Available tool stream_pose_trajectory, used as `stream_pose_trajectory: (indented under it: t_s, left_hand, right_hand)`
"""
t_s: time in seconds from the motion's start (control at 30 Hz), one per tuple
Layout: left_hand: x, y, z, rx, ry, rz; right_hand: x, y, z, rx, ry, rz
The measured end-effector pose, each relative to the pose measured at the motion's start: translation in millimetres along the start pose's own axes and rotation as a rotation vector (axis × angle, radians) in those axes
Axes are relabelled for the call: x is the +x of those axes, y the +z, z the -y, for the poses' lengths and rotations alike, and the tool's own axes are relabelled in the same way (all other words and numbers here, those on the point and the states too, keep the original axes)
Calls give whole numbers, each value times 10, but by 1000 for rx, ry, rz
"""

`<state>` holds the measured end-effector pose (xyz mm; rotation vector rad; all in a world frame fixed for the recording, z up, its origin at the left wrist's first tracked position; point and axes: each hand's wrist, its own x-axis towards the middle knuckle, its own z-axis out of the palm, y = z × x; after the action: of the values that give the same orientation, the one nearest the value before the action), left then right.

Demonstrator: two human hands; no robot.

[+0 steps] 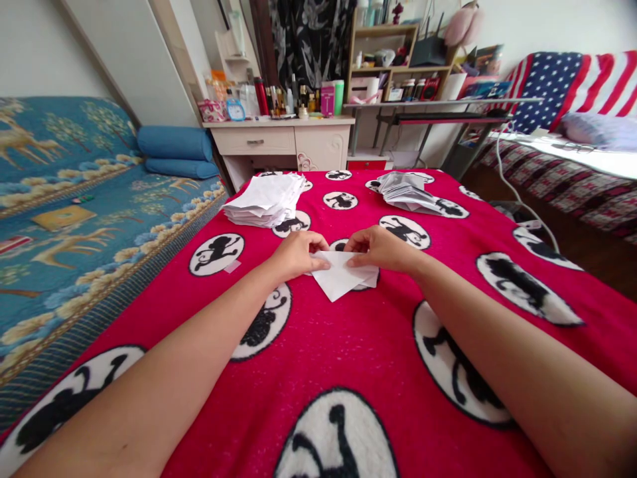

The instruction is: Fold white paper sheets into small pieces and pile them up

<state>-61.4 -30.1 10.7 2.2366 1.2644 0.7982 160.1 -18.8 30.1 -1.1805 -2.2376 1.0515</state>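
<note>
A folded sheet of white paper (337, 277) is held between my two hands over the middle of the red cloth. Its lower part comes to a point toward me, and another paper corner sticks out on its right. My left hand (302, 253) pinches the left end of the upper edge, thumb on top. On the right end, my right hand (374, 248) grips the same edge with its thumb laid on the paper. The fingers behind the sheet are partly hidden.
A stack of white paper (266, 199) lies at the far left of the red cloth (318, 358). At the far right is a pile of folded papers (407, 191). A small clear scrap (231, 266) lies left of my hands. Behind stand a white dresser (323, 145) and a desk.
</note>
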Motion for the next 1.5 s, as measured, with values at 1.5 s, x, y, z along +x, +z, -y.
stream_pose_trajectory:
  t_s: [1.5]
  left_hand:
    - [-7,-186,325,-500,-375,-150]
  right_hand:
    - [71,189,-85,264,98,65]
